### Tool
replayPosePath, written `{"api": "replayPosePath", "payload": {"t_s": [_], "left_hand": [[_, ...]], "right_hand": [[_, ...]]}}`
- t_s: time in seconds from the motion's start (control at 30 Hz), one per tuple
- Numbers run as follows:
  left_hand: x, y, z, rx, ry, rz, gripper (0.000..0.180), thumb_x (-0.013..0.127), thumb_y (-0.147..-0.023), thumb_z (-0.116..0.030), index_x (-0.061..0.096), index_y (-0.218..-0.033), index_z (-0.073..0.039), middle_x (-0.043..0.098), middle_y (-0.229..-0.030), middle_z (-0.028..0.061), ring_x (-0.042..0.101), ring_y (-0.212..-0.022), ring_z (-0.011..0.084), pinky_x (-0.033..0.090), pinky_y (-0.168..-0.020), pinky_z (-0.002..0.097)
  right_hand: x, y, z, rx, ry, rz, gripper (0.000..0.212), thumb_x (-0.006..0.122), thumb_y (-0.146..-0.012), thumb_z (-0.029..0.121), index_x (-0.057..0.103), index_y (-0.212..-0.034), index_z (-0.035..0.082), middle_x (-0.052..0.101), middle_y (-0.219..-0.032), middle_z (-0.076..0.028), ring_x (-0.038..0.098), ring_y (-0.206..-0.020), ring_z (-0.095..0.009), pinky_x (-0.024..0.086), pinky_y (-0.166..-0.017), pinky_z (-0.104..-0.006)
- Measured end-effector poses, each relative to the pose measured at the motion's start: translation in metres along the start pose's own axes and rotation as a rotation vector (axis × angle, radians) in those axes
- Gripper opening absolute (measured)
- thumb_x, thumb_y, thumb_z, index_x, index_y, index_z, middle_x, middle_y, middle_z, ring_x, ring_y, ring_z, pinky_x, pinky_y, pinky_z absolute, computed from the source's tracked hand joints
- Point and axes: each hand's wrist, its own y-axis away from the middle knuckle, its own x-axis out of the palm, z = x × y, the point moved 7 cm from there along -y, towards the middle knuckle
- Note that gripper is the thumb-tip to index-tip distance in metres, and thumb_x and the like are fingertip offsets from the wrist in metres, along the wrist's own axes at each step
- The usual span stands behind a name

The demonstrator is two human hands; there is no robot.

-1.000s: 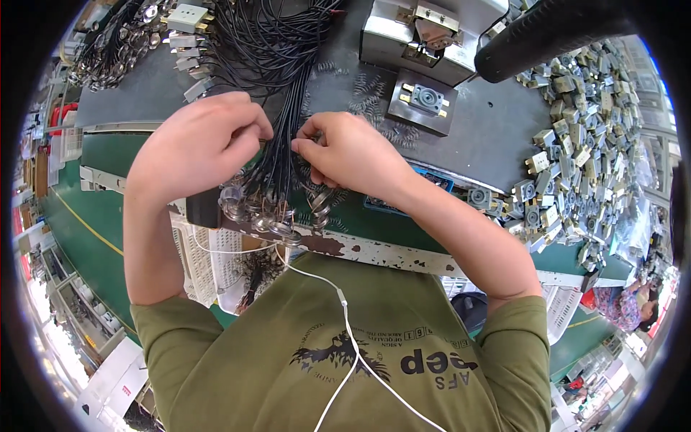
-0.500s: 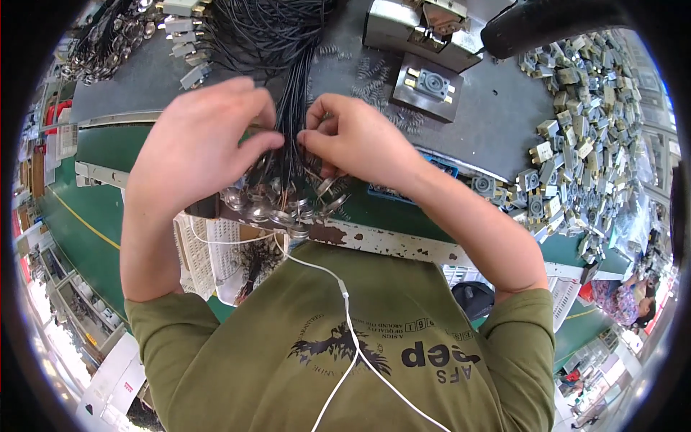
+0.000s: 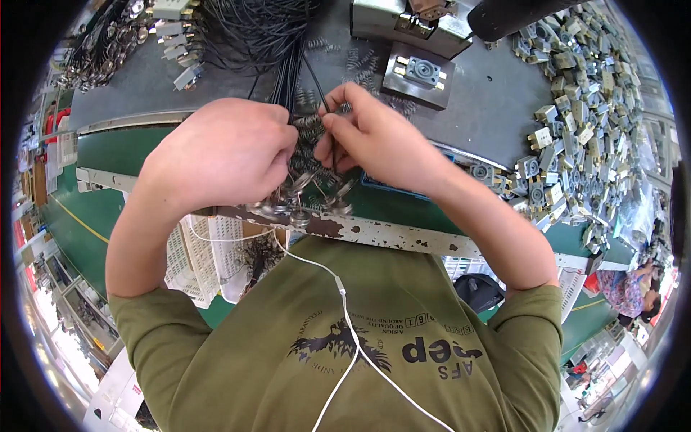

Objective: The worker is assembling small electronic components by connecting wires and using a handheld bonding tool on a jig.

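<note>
My left hand [image 3: 227, 153] is closed around a bundle of black wires [image 3: 286, 81] near the table's front edge. Shiny round metal pieces [image 3: 299, 214] dangle from the wire ends below that hand. Just to the right, my right hand [image 3: 378, 140] pinches a black wire [image 3: 314, 81] drawn apart from the bundle, its thumb and index finger pressed on it. Metal discs [image 3: 337, 205] hang beneath the right hand too. Between the hands lie loose coil springs [image 3: 309, 133]. The left fingertips are hidden behind the back of the hand.
A grey socket-like part [image 3: 421, 73] sits on a metal block [image 3: 403, 90] before a metal fixture [image 3: 374, 20]. Many grey housings [image 3: 576, 122] are heaped at the right, with several more [image 3: 173, 36] at the upper left. A blue tray [image 3: 392, 186] is under my right wrist.
The hands have moved slightly apart. My right hand has pulled a wire rightward out of the bundle, and my left hand has closed around the rest.
</note>
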Motion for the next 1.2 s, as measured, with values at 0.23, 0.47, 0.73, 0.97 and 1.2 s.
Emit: {"api": "replayPosePath", "payload": {"t_s": [0.23, 0.47, 0.73, 0.97, 1.2], "left_hand": [[-0.007, -0.006, 0.007, 0.049, 0.129, -0.107, 0.016, 0.061, -0.086, -0.015, 0.072, -0.088, -0.004, 0.063, -0.084, 0.0132, 0.066, -0.083, 0.0343, 0.054, -0.075, 0.0464], [0.011, -0.022, -0.005, 0.093, 0.011, 0.055, 0.017, 0.057, -0.084, -0.013, 0.072, -0.082, -0.004, 0.065, -0.085, 0.0143, 0.068, -0.083, 0.0347, 0.056, -0.078, 0.0456], [-0.062, -0.022, 0.025, -0.006, 0.119, -0.609, 0.018, 0.07, -0.092, -0.017, 0.071, -0.103, -0.003, 0.062, -0.088, 0.0133, 0.063, -0.078, 0.0327, 0.051, -0.072, 0.0411], [-0.083, -0.09, 0.085, -0.337, 0.062, -0.484, 0.041, 0.067, -0.097, -0.04, 0.072, -0.098, 0.0, 0.07, -0.089, 0.0164, 0.068, -0.087, 0.0369, 0.053, -0.081, 0.0425], [-0.069, 0.01, 0.073, -0.473, 0.297, -0.915, 0.031, 0.067, -0.099, -0.03, 0.075, -0.102, 0.0, 0.07, -0.082, 0.0119, 0.065, -0.076, 0.0268, 0.05, -0.072, 0.037]], "right_hand": [[-0.008, 0.02, -0.002, 0.03, -0.13, 0.085, 0.035, 0.057, -0.106, 0.01, 0.049, -0.139, 0.003, 0.069, -0.095, -0.005, 0.063, -0.084, -0.009, 0.053, -0.071, -0.0264], [-0.01, 0.014, -0.007, 0.073, -0.157, 0.09, 0.034, 0.056, -0.106, 0.009, 0.048, -0.139, 0.004, 0.072, -0.092, -0.007, 0.065, -0.083, -0.01, 0.055, -0.075, -0.0278], [-0.023, 0.065, -0.002, 0.093, 0.118, 0.113, 0.041, 0.053, -0.105, 0.01, 0.047, -0.146, 0.006, 0.065, -0.078, -0.003, 0.061, -0.071, -0.011, 0.051, -0.068, -0.0295], [-0.021, 0.07, 0.011, -0.011, 0.447, 0.063, 0.04, 0.05, -0.102, 0.013, 0.047, -0.141, 0.005, 0.072, -0.085, -0.019, 0.069, -0.084, -0.042, 0.053, -0.076, -0.0513], [-0.04, 0.081, 0.007, -0.265, 0.726, -0.207, 0.052, 0.057, -0.096, 0.003, 0.049, -0.147, 0.004, 0.071, -0.085, -0.014, 0.069, -0.077, -0.036, 0.054, -0.07, -0.0442]]}}
